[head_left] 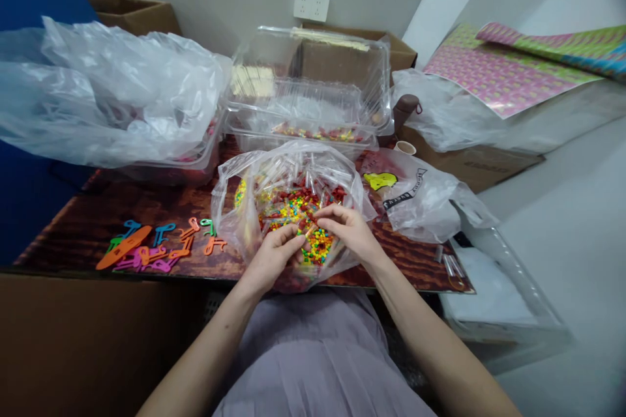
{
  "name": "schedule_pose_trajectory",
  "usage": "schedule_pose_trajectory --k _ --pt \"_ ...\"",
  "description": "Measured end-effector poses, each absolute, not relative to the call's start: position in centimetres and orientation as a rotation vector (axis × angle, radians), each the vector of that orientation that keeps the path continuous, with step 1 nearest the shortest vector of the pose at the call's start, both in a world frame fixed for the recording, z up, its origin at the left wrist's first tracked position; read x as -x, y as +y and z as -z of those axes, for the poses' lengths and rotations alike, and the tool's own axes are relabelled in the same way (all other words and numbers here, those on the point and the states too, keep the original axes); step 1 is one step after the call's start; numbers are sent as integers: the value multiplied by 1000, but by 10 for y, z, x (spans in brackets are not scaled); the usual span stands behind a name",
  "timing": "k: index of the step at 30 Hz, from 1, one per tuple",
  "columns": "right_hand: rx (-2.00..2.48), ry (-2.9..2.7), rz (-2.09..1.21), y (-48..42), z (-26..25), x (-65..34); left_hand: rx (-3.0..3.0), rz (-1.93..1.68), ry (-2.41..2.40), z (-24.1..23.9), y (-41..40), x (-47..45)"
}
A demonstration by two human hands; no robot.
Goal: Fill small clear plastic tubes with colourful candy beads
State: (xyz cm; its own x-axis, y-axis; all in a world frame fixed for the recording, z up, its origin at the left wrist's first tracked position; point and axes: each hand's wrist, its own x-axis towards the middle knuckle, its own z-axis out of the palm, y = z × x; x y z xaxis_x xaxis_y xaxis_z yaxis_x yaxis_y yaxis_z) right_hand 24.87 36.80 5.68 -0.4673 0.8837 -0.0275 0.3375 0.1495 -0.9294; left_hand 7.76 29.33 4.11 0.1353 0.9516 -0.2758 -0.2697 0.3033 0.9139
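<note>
A clear plastic bag (235, 202) lies open in front of me, full of small colourful candies (288, 208) and clear tubes. Both my hands meet over it. My left hand (276, 254) and my right hand (347, 228) are closed in a pinch on a small clear tube with candies (311, 229) held between them, just above the bag's contents.
Colourful plastic clips (156, 244) lie on the dark table (98, 215) at the left. Clear plastic tubs (313, 98) and crumpled bags (112, 91) stand behind. A printed white bag (420, 195), cardboard boxes (469, 156) and patterned paper sheets (508, 71) are at the right.
</note>
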Motion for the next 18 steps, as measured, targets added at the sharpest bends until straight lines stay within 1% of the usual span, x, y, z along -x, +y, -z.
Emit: schedule_pose_trajectory --k 4,6,7,9,10,13,14,18 --pt "1333 -2494 -767 354 -42 -264 -604 -1094 914 -37 292 -76" --pt "1363 -2645 -542 346 -36 -264 -547 -1098 870 -36 291 -79" --pt "1359 -2667 -479 344 -34 -263 -539 -1097 857 -36 290 -80" --pt "1324 -2641 -462 342 -34 -260 -537 -1093 835 -37 289 -82" --pt "1304 -2599 -516 343 -35 -259 -537 -1090 825 -37 289 -83" --pt "1273 -2400 -822 350 -42 -259 -532 -1094 822 -37 288 -82" --pt "1280 -2356 -867 353 -45 -260 -530 -1096 831 -37 287 -81" --pt "1301 -2320 -764 361 -58 -261 -518 -1084 880 -37 286 -82"
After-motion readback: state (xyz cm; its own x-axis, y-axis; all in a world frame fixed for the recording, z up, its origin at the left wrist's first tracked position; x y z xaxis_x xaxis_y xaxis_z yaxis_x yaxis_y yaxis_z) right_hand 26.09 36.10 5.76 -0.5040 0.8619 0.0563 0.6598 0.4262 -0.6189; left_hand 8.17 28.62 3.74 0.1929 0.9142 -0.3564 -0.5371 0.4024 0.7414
